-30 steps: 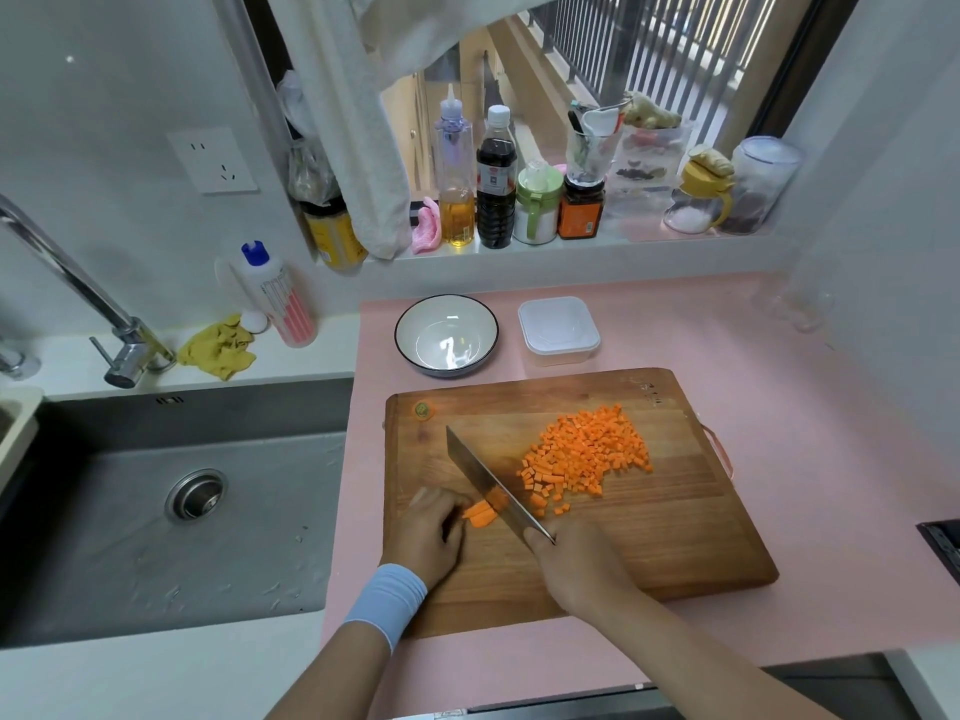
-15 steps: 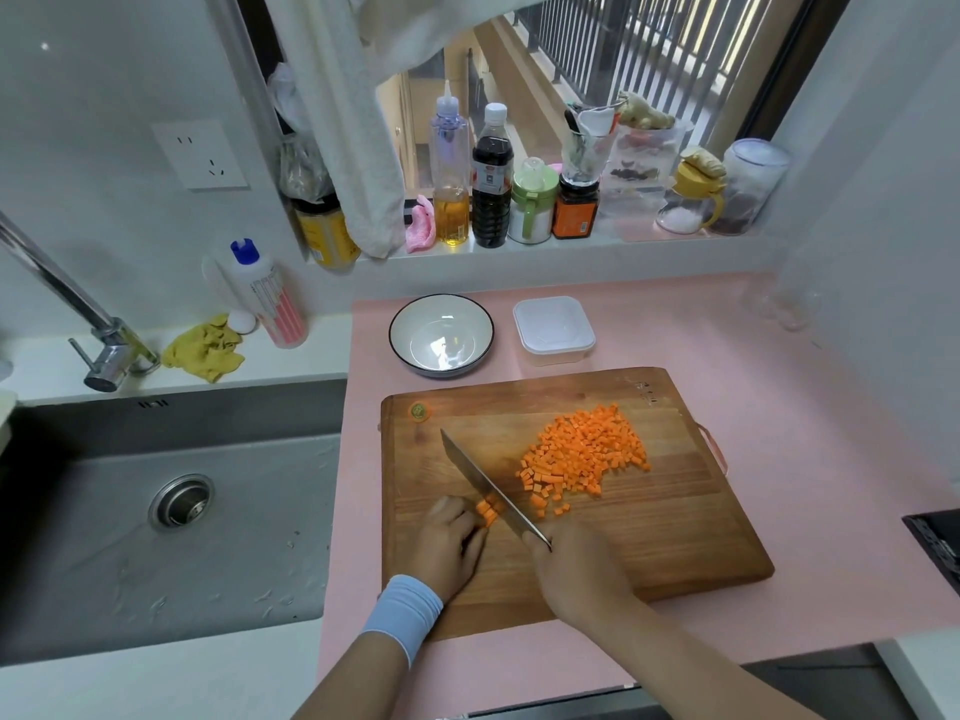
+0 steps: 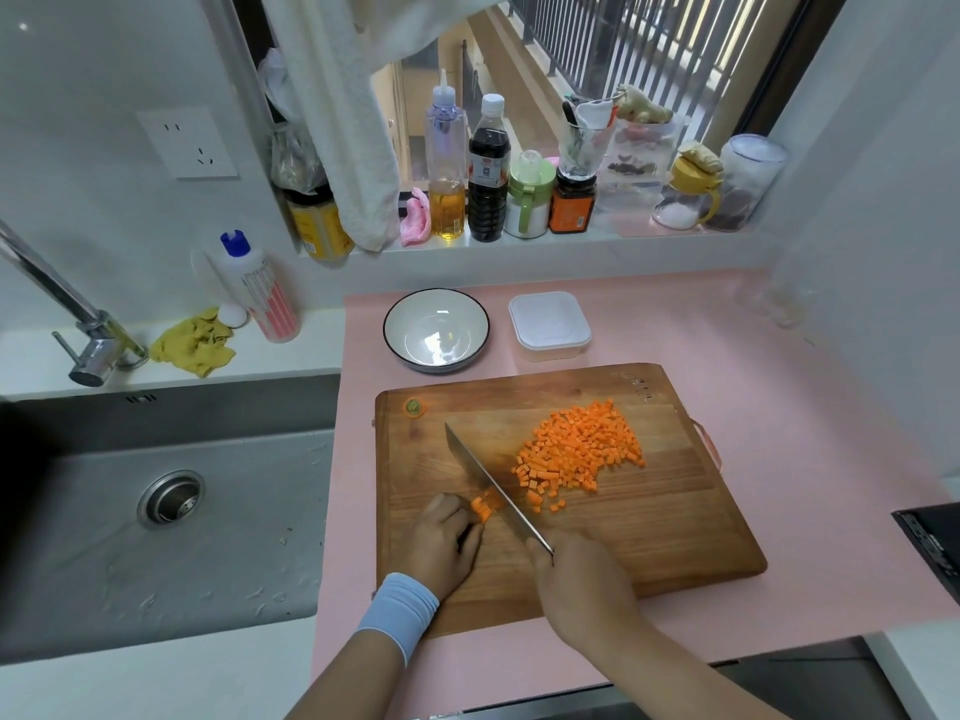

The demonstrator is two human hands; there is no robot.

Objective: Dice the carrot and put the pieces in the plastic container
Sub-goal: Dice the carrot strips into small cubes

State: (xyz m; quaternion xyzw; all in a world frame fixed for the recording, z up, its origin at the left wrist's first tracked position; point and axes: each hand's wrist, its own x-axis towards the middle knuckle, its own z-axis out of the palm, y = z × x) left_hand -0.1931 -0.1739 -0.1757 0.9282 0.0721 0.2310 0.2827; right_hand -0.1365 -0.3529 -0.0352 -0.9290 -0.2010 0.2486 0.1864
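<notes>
From the head view, the dicing looks nearly finished. A broad heap of dice (image 3: pixel 582 449) lies on the far right part of the board (image 3: pixel 649 537). Only a short carrot stub (image 3: pixel 483 506) is uncut, near the board's front left. The left hand (image 3: pixel 441 545) steadies the stub with curled fingers pressed against it. The right hand (image 3: pixel 582 584) is wrapped round the handle of the knife (image 3: pixel 493 485), whose blade runs diagonally across the board and meets the stub. The container (image 3: pixel 549 324) sits just beyond the board's far edge, beside a bowl (image 3: pixel 436 330), and no carrot shows in it. Judging by this, a few more cuts are needed, and the whole transfer has not yet begun.
</notes>
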